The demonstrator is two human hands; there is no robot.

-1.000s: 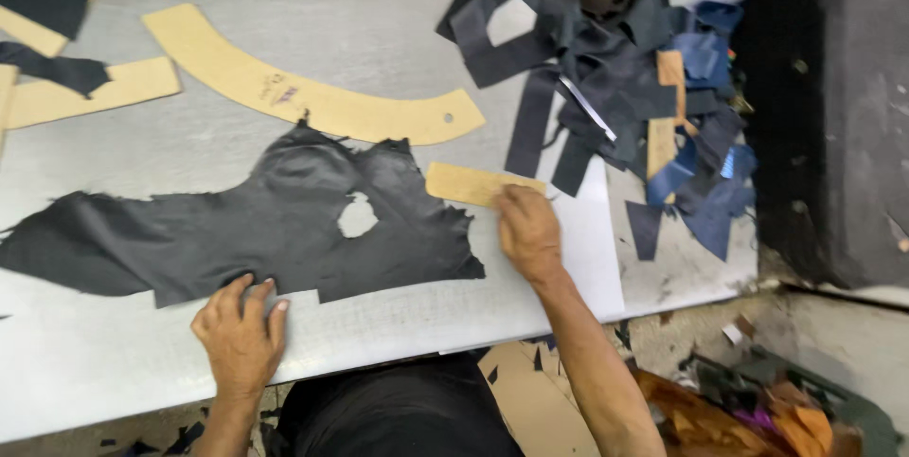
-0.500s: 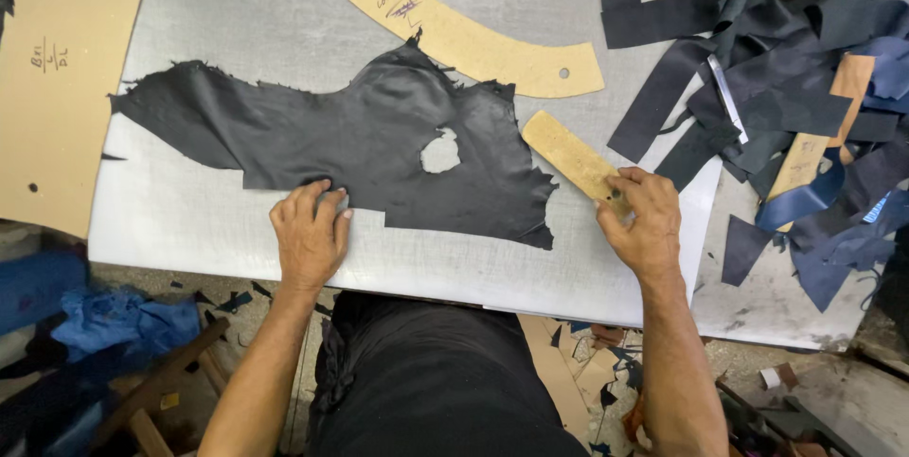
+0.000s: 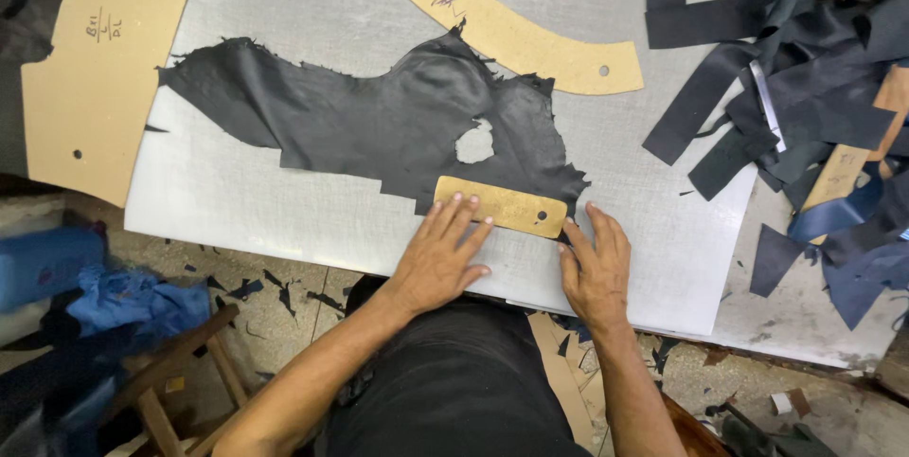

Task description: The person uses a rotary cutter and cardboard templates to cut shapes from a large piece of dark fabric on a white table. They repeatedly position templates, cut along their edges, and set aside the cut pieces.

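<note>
Small tan rectangular template [image 3: 502, 205], flat on ragged black leather piece [image 3: 379, 121]

Both forearms reach up from the bottom edge, bare, converging toward the middle. The left hand [image 3: 437, 258] lies flat, palm down, fingers [image 3: 461, 220] spread and pointing up and slightly right, thumb out toward the right. The right hand [image 3: 595, 263] sits just beside it, to its right, also palm down, fingers held closer together and angled up and left, thumb tucked toward the left hand. Neither hand is closed around anything; both press flat, wrists straight.
</note>
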